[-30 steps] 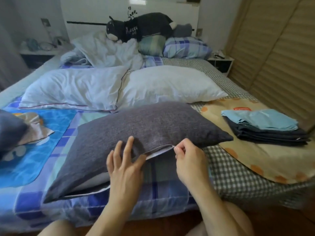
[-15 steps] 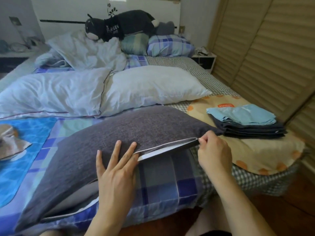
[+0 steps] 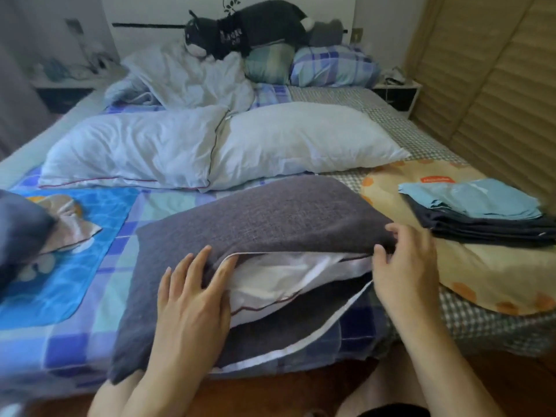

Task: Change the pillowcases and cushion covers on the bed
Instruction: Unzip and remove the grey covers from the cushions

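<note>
Head view. Grey woven cushion cover (image 3: 264,224) lies at the near bed edge under both hands, its white-taped zip edge gaping wide. Smooth white inner pillow (image 3: 279,278) with dark piping shows between the hands. Left hand (image 3: 192,299) rests flat, fingers straight, on the cover's top flap. Right hand (image 3: 403,266) pinches the cover's right corner. Folded blue and dark covers (image 3: 481,212) sit beyond the right hand. Half a second ago the opening was a thin slit; now it is fully unzipped.
</note>
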